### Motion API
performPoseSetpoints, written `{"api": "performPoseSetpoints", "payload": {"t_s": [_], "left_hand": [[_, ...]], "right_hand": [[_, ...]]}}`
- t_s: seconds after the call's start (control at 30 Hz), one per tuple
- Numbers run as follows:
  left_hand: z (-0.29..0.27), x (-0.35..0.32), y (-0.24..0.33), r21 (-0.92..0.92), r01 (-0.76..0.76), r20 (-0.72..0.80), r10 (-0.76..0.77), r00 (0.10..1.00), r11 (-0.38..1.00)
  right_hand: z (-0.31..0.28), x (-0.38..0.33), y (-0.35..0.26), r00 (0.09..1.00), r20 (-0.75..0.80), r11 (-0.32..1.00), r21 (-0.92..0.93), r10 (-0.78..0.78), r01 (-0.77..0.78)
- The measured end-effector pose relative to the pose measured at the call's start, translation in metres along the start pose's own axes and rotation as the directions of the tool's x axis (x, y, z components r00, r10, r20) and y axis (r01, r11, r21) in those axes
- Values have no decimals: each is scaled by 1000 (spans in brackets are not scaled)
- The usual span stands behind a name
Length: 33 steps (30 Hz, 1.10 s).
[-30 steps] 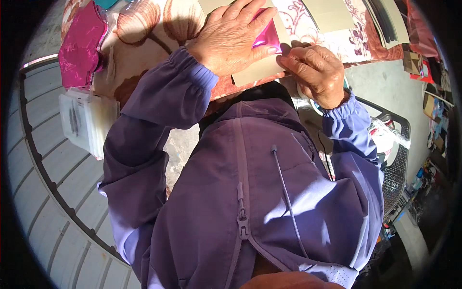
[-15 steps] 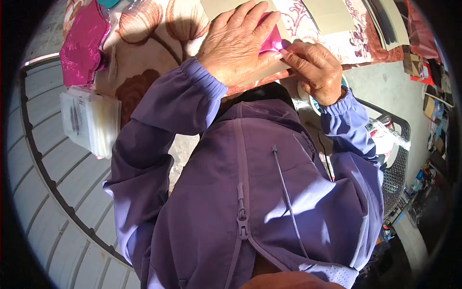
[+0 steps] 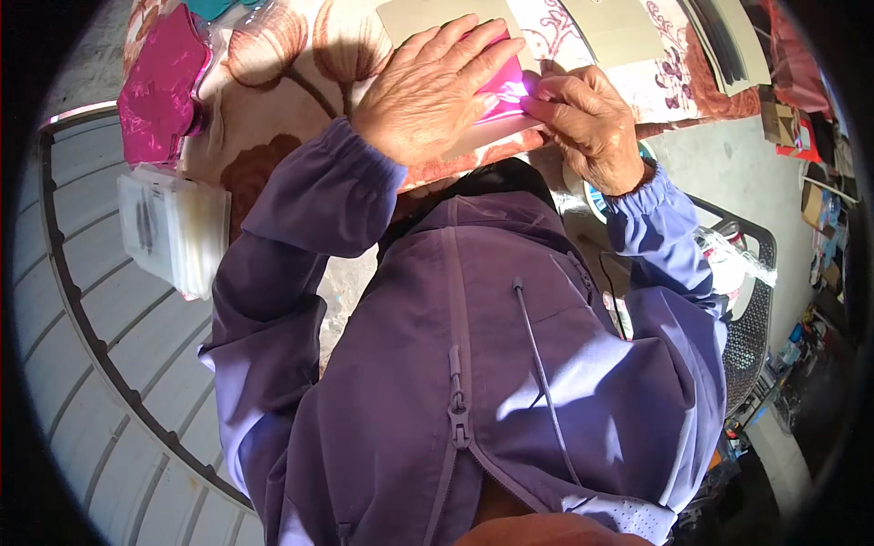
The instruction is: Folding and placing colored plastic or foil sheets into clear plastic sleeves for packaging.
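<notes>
A shiny magenta sheet (image 3: 503, 84) lies on a beige card (image 3: 401, 20) at the near edge of the table. My left hand (image 3: 435, 89) is spread flat over the sheet's left part, its fingers stretched out and a little apart. At the sheet's right edge, my right hand (image 3: 590, 118) pinches the corner between thumb and forefinger. The left hand and card hide part of the sheet.
A stack of magenta shaped pieces (image 3: 164, 86) lies at the far left, above a pile of clear plastic sleeves (image 3: 173, 232). Grey-beige cards (image 3: 614, 32) and a leaning stack of boards (image 3: 728, 45) sit at the right. A black mesh chair (image 3: 751, 337) stands beside me.
My left hand has slid a little left and down, so more of the magenta sheet shows. The right hand keeps its pinch and has shifted slightly left.
</notes>
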State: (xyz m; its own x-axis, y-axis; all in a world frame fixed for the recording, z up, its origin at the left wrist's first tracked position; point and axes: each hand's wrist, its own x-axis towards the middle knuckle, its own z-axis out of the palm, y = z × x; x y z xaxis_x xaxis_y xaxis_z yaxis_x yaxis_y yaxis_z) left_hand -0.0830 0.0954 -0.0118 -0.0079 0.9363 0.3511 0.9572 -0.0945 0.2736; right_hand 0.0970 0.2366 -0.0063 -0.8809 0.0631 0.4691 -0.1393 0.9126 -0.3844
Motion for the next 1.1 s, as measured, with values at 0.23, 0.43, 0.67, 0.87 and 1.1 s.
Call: {"api": "performPoseSetpoints", "payload": {"t_s": [0.23, 0.43, 0.67, 0.87, 1.1], "left_hand": [[6, -3, -29, -288, 25, 77, -3, 997, 957], [7, -1, -31, -317, 16, 134, 28, 991, 948], [-4, 2, -36, -347, 23, 241, 65, 968, 938], [-4, -3, -34, -248, -85, 209, 139, 968, 965], [-8, -2, -30, -333, 6, 247, 81, 966, 943]], "right_hand": [[-11, 19, 6, 983, 156, 983, 139, 95, -118], [-6, 32, 15, 870, 380, 795, 395, 314, -460], [-5, 41, 13, 756, 473, 679, 367, 452, -636], [-8, 48, 4, 792, 406, 752, 300, 456, -586], [-10, 48, 9, 834, 354, 844, 183, 422, -505]]}}
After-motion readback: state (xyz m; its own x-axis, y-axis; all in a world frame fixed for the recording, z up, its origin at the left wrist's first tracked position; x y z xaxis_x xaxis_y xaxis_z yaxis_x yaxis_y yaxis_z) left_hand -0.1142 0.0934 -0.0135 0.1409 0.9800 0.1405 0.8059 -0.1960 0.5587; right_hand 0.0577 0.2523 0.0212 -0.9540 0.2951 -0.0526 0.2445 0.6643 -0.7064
